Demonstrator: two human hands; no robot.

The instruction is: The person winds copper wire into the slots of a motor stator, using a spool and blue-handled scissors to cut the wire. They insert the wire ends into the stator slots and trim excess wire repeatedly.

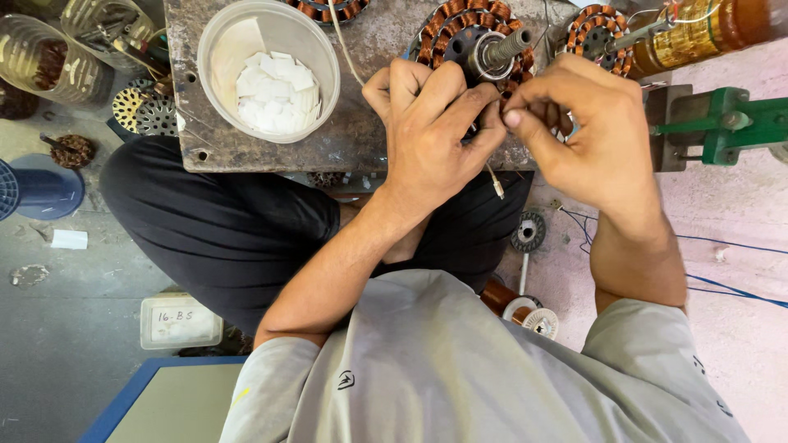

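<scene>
Both hands pinch at the wound stator (472, 37) on the tabletop (361, 123); left hand (431, 123) and right hand (587, 135) grips clenched on its near-edge copper winding; a hard tug could likely snap fine wire.

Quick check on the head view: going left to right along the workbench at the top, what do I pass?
White plastic bowl of paper slips → left hand → copper-wound stator with steel shaft → right hand → green metal fixture.
</scene>
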